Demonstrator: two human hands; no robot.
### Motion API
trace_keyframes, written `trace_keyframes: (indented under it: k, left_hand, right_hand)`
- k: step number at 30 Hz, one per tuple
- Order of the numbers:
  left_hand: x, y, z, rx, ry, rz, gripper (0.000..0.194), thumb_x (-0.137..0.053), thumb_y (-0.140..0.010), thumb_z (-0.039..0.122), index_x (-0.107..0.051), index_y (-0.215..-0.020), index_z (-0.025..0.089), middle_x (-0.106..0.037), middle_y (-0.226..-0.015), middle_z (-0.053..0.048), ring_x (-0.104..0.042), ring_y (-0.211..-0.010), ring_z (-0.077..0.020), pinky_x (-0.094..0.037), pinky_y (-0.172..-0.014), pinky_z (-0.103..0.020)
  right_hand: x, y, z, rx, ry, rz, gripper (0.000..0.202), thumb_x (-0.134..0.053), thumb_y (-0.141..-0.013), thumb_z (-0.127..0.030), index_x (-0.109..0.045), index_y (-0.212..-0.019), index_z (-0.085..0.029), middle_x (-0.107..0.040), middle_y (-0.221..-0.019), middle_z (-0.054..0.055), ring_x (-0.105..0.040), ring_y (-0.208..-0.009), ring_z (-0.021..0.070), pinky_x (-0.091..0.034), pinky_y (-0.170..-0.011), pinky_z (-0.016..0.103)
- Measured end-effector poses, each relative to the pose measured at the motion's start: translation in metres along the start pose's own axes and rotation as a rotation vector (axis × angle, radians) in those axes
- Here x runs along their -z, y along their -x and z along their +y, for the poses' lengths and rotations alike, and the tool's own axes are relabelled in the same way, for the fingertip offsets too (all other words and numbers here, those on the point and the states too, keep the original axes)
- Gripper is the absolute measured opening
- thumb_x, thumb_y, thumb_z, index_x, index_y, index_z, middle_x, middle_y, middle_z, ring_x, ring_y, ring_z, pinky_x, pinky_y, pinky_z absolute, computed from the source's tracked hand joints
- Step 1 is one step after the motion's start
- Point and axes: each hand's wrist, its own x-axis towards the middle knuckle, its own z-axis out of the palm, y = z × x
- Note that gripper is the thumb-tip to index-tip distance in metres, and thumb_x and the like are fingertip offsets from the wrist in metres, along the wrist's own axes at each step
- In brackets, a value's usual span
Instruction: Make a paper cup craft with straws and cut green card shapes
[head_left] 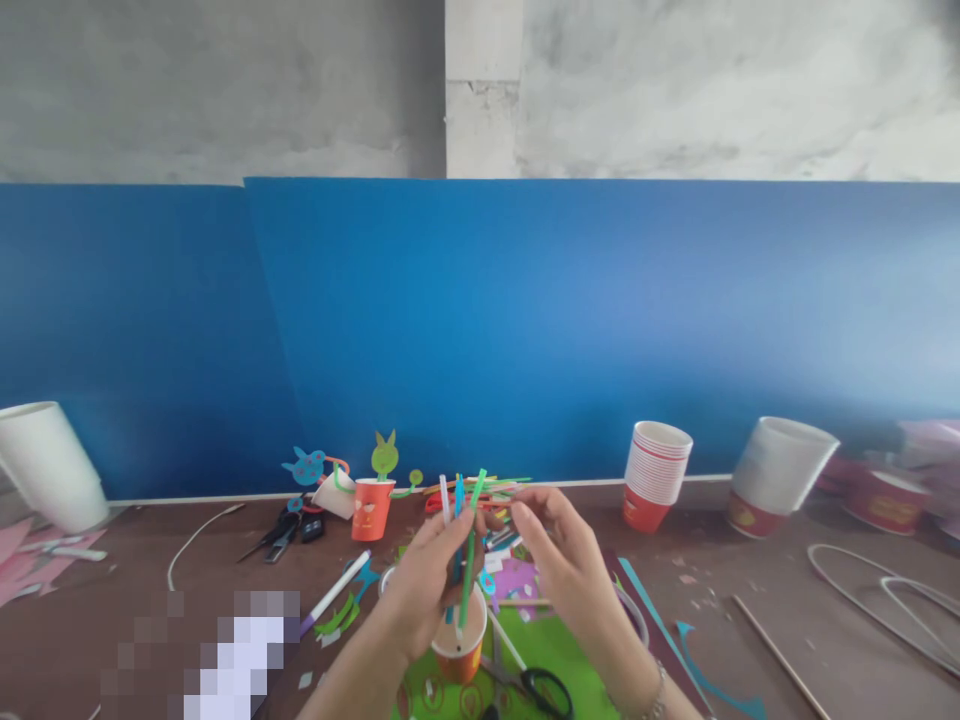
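Note:
My left hand (429, 578) is closed around several drinking straws (469, 565), white, blue and green, which stand nearly upright. Their lower ends are over or inside the mouth of an orange and white paper cup (459, 664); I cannot tell whether they touch it. To the right, my right hand (568, 560) has its thumb and fingertips pinched close together beside the straw tops. What lies between those fingertips, if anything, is too small to make out. Black-handled scissors (547, 690) rest on the green paper (592, 672) by the cup. Another white cup rim is partly hidden behind my left hand.
Decorated cups (370, 512) stand at the back left near keys (281, 535). A white marker (341, 588) lies left of my hands. Stacked paper cups (657, 470) and a tilted white cup stack (780, 475) stand right, with a thin stick (776, 652) and a cable (862, 590).

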Motion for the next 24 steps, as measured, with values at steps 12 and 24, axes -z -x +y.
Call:
trace_keyframes:
  k: [12,24]
  left_hand:
    - [-0.009,0.003,-0.022,0.232,-0.264,-0.494,0.043,-0.059,-0.070,0.059,-0.051,-0.078,0.017,-0.065,-0.051,-0.003,-0.046,-0.031,-0.0095,-0.025,-0.036,-0.018]
    - [-0.005,-0.011,-0.026,0.189,-0.119,-0.149,0.035,-0.062,-0.072,0.048,-0.052,-0.084,0.016,-0.069,-0.059,-0.005,-0.061,-0.046,-0.0163,-0.046,-0.051,-0.028]
  right_hand:
    - [0.014,-0.010,0.004,-0.105,-0.301,0.084,0.017,-0.069,-0.075,-0.037,-0.069,-0.078,-0.020,-0.067,-0.098,0.005,-0.061,-0.090,0.0203,-0.046,-0.077,0.030]
    - [0.015,-0.019,0.013,-0.250,-0.391,0.048,0.030,-0.074,-0.065,-0.046,-0.069,-0.071,-0.016,-0.067,-0.067,0.004,-0.060,-0.061,0.0185,-0.046,-0.055,0.029]
